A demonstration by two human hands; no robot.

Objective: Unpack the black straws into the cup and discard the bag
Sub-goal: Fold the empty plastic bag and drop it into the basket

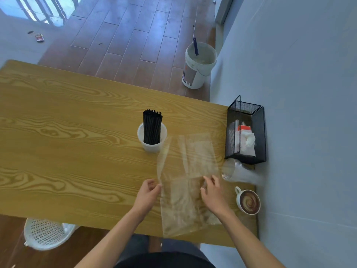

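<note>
At the far left, below the near edge of the table [58, 132], a white perforated chair [46, 234] stands on the wood floor. Near the middle of the table a white cup [152, 144] stands upright with the bundle of black straws [152, 126] standing in it, their tops well above the rim. In front of the cup and slightly to the right, the clear bag [185, 182] lies across the table, empty and crumpled, its near end reaching the table's near edge. The left hand [147, 192] pinches the bag's left edge, fingers curled in its grip. The right hand [212, 192] pinches the bag near its right side, thumb and fingers closed on the plastic. Just right of that hand a stack of clear cups [237, 173] lies on its side. Nearer, a cup of coffee [248, 202] sits by the table's right edge. Behind the clear cups a black mesh basket [259, 132] holds tissues and packets. On the floor beyond the table, by the wall, stands a white bucket [199, 66].
</note>
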